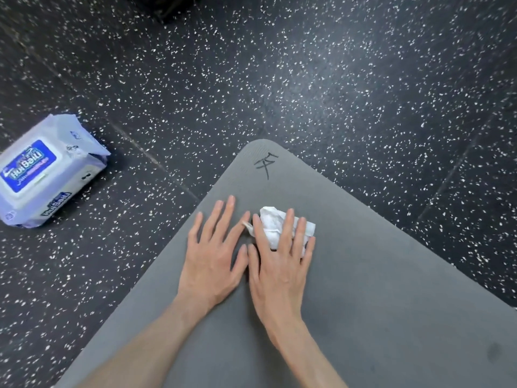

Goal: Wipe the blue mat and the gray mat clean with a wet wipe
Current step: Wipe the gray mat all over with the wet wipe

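Observation:
The gray mat (pixel 377 275) lies on the floor with one rounded corner pointing away from me; a black handwritten mark (pixel 265 165) sits near that corner. A crumpled white wet wipe (pixel 272 222) lies on the mat under the straight fingers of my right hand (pixel 279 261), which presses it flat. My left hand (pixel 212 253) rests flat on the mat just left of it, fingers spread, holding nothing. No blue mat is in view.
A pack of wet wipes (pixel 44 172), pale purple with a blue label, lies on the black speckled floor (pixel 335 79) to the far left. A small dark spot (pixel 493 351) shows on the mat at the lower right.

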